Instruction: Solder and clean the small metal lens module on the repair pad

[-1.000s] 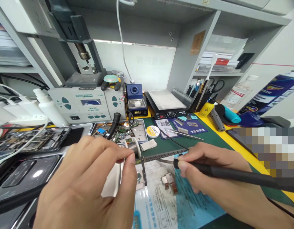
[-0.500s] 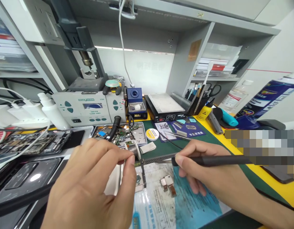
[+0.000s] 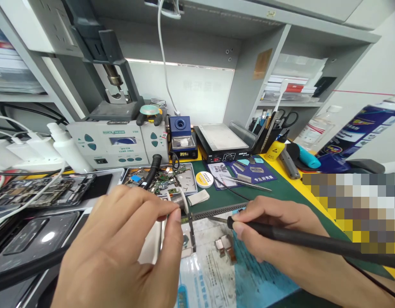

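Gripping the soldering iron (image 3: 313, 240) over the printed mat (image 3: 261, 282), the right hand (image 3: 274, 252) is holding its stiff, probably light handle, best taken behind the tip, while the left hand (image 3: 120, 248) is pinching fingertips together near the wire spool (image 3: 178, 199), any contents unseen.

Black pen-like tool (image 3: 290, 235), grey spool (image 3: 179, 200)
Tool slanted, slim metal tip pointing left; white-flanged spool on its side, partly hidden.
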A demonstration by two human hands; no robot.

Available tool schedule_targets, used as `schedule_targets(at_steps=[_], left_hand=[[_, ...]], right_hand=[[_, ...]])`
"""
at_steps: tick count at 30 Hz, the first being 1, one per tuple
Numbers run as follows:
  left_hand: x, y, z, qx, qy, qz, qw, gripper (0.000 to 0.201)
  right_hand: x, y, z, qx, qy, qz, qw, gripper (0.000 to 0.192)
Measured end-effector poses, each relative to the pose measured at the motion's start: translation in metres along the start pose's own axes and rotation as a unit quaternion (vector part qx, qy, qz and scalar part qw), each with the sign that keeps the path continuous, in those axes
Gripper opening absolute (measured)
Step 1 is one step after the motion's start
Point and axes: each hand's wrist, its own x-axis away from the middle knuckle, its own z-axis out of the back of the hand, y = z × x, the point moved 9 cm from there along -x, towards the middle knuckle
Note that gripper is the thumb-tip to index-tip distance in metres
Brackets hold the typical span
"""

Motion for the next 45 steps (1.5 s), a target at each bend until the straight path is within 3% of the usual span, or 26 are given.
schedule_targets(at_steps=[9, 14, 20, 26, 37, 41, 45], left_hand=[[0.002, -0.001, 0.002, 0.003, 0.006, 0.002, 1.0, 0.009], [0.006, -0.003, 0.001, -0.005, -0.004, -0.007, 1.0, 0.008], [0.003, -0.002, 0.001, -0.008, 0.002, 0.003, 1.0, 0.009], [0.001, 0.0, 0.002, -0.007, 0.003, 0.001, 1.0, 0.009], [0.002, -0.001, 0.001, -0.011, -0.002, -0.003, 1.0, 0.007], [0.001, -0.002, 0.001, -0.012, -0.006, -0.002, 1.0, 0.008], [0.001, -0.001, 0.003, -0.001, 0.011, 0.0, 1.0, 0.011]], right_hand=[[0.002, -0.004, 0.007, 0.019, 0.049, -0.008, 0.999, 0.011], [0.0, -0.001, 0.005, 0.026, 0.033, -0.014, 0.999, 0.011], [-0.004, -0.001, -0.003, 0.03, -0.039, 0.029, 0.998, 0.013], [0.001, -0.007, 0.005, 0.011, 0.015, 0.054, 0.998, 0.013], [-0.003, -0.001, 0.007, 0.03, 0.002, 0.026, 0.999, 0.011], [-0.005, 0.004, 0.009, -0.045, -0.009, 0.003, 0.999, 0.016], [-0.009, 0.011, 0.008, -0.177, -0.032, -0.063, 0.982, 0.03]])
